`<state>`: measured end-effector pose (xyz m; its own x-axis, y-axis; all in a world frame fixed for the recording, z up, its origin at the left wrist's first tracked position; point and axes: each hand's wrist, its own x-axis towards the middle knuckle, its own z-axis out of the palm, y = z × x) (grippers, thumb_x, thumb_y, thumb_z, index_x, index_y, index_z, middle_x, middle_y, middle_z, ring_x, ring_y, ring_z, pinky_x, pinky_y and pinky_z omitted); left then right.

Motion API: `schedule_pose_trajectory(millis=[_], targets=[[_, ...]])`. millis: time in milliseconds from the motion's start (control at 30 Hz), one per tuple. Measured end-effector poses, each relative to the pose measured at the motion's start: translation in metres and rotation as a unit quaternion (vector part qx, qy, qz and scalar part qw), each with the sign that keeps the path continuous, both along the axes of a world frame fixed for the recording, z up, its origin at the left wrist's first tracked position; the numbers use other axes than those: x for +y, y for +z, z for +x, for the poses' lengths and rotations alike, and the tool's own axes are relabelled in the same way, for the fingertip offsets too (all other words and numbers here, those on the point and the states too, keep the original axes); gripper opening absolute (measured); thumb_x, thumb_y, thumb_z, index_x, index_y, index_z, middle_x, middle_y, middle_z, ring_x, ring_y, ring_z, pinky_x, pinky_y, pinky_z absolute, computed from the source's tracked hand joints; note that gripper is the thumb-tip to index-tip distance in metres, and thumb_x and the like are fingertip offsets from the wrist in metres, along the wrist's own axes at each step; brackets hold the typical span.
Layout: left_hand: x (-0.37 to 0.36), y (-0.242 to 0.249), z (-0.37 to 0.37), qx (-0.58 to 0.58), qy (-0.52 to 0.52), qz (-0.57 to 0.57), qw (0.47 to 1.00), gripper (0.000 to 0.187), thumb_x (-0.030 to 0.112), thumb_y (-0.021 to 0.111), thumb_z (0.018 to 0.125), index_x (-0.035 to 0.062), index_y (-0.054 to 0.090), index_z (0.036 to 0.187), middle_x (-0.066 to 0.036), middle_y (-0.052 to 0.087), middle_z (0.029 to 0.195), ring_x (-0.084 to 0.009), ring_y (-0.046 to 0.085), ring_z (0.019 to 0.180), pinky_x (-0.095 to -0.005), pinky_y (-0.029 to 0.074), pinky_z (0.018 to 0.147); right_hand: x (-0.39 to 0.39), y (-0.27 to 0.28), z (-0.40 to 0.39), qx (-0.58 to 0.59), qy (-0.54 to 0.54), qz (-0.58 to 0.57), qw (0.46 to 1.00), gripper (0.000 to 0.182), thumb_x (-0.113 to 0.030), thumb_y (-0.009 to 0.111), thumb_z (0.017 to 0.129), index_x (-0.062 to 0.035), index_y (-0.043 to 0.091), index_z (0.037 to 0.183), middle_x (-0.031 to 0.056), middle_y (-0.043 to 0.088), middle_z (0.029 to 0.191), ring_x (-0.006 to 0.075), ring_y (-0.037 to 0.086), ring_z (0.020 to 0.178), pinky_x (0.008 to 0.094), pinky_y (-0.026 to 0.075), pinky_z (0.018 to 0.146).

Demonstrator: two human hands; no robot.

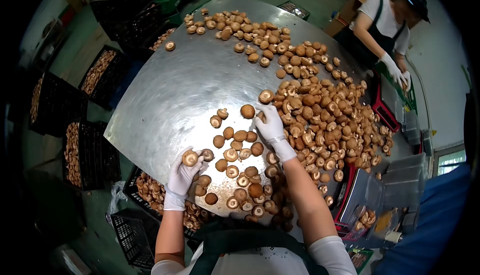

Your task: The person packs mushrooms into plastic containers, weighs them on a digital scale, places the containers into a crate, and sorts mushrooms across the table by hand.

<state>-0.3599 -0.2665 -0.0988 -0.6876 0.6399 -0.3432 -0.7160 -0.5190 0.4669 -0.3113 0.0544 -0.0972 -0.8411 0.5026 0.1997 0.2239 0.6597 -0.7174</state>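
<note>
My left hand [181, 177], in a white glove, is closed on a shiitake mushroom [190, 158] whose pale underside and stem face up. A darker shiitake [206, 155] sits right at its fingertips. Gloved as well, my right hand [270, 124] reaches to the edge of a large mushroom heap [320, 110], its fingers curled round a brown shiitake [261, 117] that they partly hide. Just beyond those fingers lie a round brown cap [247, 111] and an upturned mushroom [266, 96]. Between my hands, several loose shiitake [240, 136] are spread over the metal table [155, 102].
Black crates of mushrooms [98, 71] stand on the floor to the left. One filled crate [150, 191] is below the table's near edge. A red-framed scale [345, 195] stands at right. Across the table, a person [377, 25] in white gloves works at a green crate.
</note>
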Motion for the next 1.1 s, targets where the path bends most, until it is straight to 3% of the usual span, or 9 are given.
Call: schedule_pose_trajectory(millis=[367, 600, 700, 733, 833, 967, 1033, 1067, 1100], targets=[[-0.001, -0.015, -0.007, -0.006, 0.005, -0.016, 1.0, 0.048, 0.038, 0.038, 0.099, -0.0028, 0.047, 0.124, -0.017, 0.061, 0.104, -0.0228, 0.062, 0.092, -0.0315, 0.052, 0.082, -0.044, 0.012, 0.0, -0.277, 0.228, 0.164, 0.919, 0.039, -0.049, 0.064, 0.076, -0.0142, 0.067, 0.094, 0.0099, 0.064, 0.088, 0.0276, 0.061, 0.087, 0.0389, 0.049, 0.075], [-0.074, -0.006, -0.001, 0.083, 0.023, -0.179, 0.98, 0.047, 0.04, 0.04, 0.099, -0.0013, 0.062, 0.097, -0.011, 0.066, 0.089, -0.0175, 0.061, 0.082, -0.0285, 0.051, 0.076, -0.028, 0.027, 0.06, -0.152, 0.177, -0.37, 0.899, 0.039, -0.034, 0.057, 0.089, -0.0049, 0.064, 0.112, 0.0048, 0.066, 0.1, 0.0164, 0.062, 0.09, 0.0305, 0.048, 0.082], [-0.116, -0.002, 0.008, 0.231, -0.062, -0.413, 0.879, 0.035, 0.028, 0.048, 0.097, -0.0014, 0.065, 0.092, -0.009, 0.066, 0.088, -0.0204, 0.062, 0.08, -0.0289, 0.048, 0.077, -0.017, 0.018, 0.099, -0.062, 0.184, -0.515, 0.835, 0.049, -0.038, 0.049, 0.095, 0.0009, 0.055, 0.123, 0.0082, 0.062, 0.113, 0.0174, 0.057, 0.106, 0.0305, 0.042, 0.096], [-0.117, 0.012, 0.013, 0.335, -0.104, -0.564, 0.748, 0.022, 0.017, 0.055, 0.093, -0.0016, 0.065, 0.096, -0.01, 0.066, 0.091, -0.0206, 0.063, 0.084, -0.0281, 0.048, 0.08, -0.02, 0.012, 0.112, -0.015, 0.156, -0.604, 0.781, 0.057, -0.044, 0.047, 0.094, 0.0003, 0.049, 0.129, 0.01, 0.059, 0.118, 0.0185, 0.056, 0.109, 0.0315, 0.04, 0.098], [-0.093, 0.019, 0.022, 0.482, -0.01, -0.609, 0.63, 0.016, 0.01, 0.057, 0.087, 0.0001, 0.067, 0.096, -0.014, 0.067, 0.095, -0.0227, 0.064, 0.088, -0.0308, 0.049, 0.079, -0.033, 0.011, 0.127, 0.077, 0.131, -0.713, 0.685, 0.083, -0.06, 0.048, 0.087, -0.0015, 0.029, 0.142, 0.0162, 0.053, 0.126, 0.0241, 0.056, 0.109, 0.0356, 0.044, 0.097], [-0.028, 0.021, 0.031, 0.461, -0.013, -0.49, 0.74, 0.027, 0.012, 0.056, 0.09, -0.0001, 0.06, 0.113, -0.015, 0.063, 0.109, -0.0246, 0.061, 0.096, -0.0314, 0.047, 0.086, -0.066, 0.035, 0.105, 0.072, 0.129, -0.739, 0.657, 0.064, -0.042, 0.05, 0.094, -0.0019, 0.033, 0.14, 0.0132, 0.058, 0.114, 0.0186, 0.061, 0.09, 0.0321, 0.054, 0.073], [0.009, 0.019, 0.047, 0.29, -0.037, -0.28, 0.914, 0.039, 0.026, 0.049, 0.096, 0.0014, 0.05, 0.127, -0.013, 0.055, 0.123, -0.0219, 0.056, 0.105, -0.032, 0.045, 0.09, -0.089, 0.043, 0.094, 0.062, 0.098, -0.619, 0.777, 0.051, -0.028, 0.048, 0.097, -0.0006, 0.036, 0.138, 0.0111, 0.058, 0.111, 0.0177, 0.059, 0.094, 0.0294, 0.051, 0.083], [0.025, 0.039, 0.056, 0.17, -0.103, -0.207, 0.958, 0.057, 0.044, 0.039, 0.098, 0.0039, 0.036, 0.138, -0.011, 0.045, 0.135, -0.0193, 0.05, 0.114, -0.034, 0.044, 0.093, -0.098, 0.056, 0.091, 0.047, 0.125, -0.368, 0.92, 0.051, -0.024, 0.053, 0.094, 0.0, 0.038, 0.137, 0.0108, 0.057, 0.115, 0.0178, 0.058, 0.099, 0.029, 0.049, 0.086], [0.034, 0.035, 0.061, 0.124, -0.167, -0.155, 0.966, 0.075, 0.063, 0.03, 0.092, 0.0105, 0.022, 0.146, -0.013, 0.041, 0.137, -0.0247, 0.049, 0.118, -0.0402, 0.046, 0.097, -0.108, 0.068, 0.089, -0.061, 0.08, -0.443, 0.891, 0.052, -0.022, 0.058, 0.091, -0.0007, 0.041, 0.135, 0.0102, 0.056, 0.119, 0.018, 0.056, 0.106, 0.0306, 0.046, 0.09]])
